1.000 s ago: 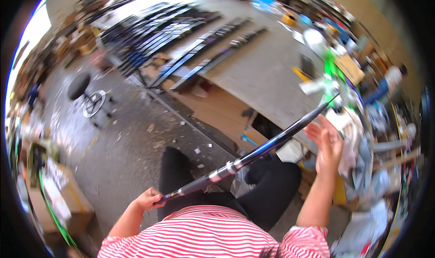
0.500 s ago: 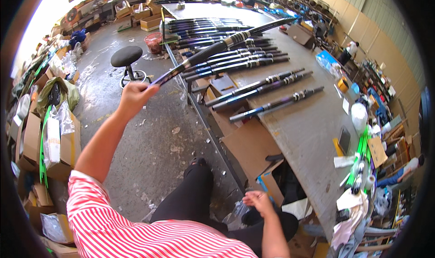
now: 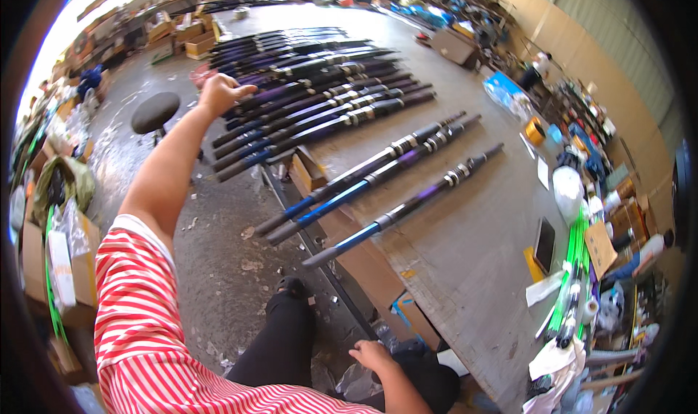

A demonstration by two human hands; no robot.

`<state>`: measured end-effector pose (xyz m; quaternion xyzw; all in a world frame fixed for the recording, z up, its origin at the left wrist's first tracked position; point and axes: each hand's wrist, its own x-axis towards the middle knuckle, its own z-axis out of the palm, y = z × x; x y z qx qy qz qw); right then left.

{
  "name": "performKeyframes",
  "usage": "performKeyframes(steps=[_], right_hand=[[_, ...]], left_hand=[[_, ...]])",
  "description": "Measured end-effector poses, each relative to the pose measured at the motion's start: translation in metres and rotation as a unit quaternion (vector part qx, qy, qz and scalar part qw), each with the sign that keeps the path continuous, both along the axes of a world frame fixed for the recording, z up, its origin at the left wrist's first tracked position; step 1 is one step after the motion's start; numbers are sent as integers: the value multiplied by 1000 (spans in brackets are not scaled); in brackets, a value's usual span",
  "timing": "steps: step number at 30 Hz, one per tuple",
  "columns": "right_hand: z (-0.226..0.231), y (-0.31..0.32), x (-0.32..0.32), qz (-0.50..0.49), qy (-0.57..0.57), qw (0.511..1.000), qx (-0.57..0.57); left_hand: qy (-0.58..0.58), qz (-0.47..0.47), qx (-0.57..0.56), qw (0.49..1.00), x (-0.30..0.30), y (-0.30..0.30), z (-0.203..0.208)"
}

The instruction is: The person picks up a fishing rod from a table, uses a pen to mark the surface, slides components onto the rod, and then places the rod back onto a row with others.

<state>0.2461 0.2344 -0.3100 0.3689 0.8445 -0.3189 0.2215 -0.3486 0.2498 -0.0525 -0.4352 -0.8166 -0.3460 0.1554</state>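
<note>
My left hand reaches out over the table's far left edge, fingers closed at the butt end of a dark fishing rod with silver fittings. That rod lies low among a row of several similar rods on the grey table. Closer to me, three more rods lie apart from the row; the nearest rod has a blue lower section. Their butt ends stick out past the table edge. Beside my right knee hangs my right hand, its fingers loosely bent with nothing seen in them.
A round black stool stands on the floor at left. Cardboard boxes line the left side. On the table's right lie a phone, bright green rods and a pale cloth. Two people are farther off at right.
My left hand has swung away and left, lowering the raised rod among the row. The three nearer rods now sit farther over the table edge in view. My right hand has shifted slightly down and left.
</note>
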Motion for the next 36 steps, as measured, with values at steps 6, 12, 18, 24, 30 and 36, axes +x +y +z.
performKeyframes(steps=[6,12,18,24,30,36], right_hand=[[5,11,-14,-11,42,999,24],[20,10,-20,-6,46,999,24],[22,-1,-16,17,66,997,42],[29,-22,-13,73,44,994,64],[27,-29,-13,107,54,991,56],[21,-20,-16,94,32,994,56]], left_hand=[[-54,-30,-46,997,-10,24,-1],[91,-15,-11,996,12,14,15],[43,22,36,998,66,-40,55],[78,10,-16,997,98,-70,67],[102,-57,-140,983,137,-43,86],[95,-102,-263,955,155,14,81]])
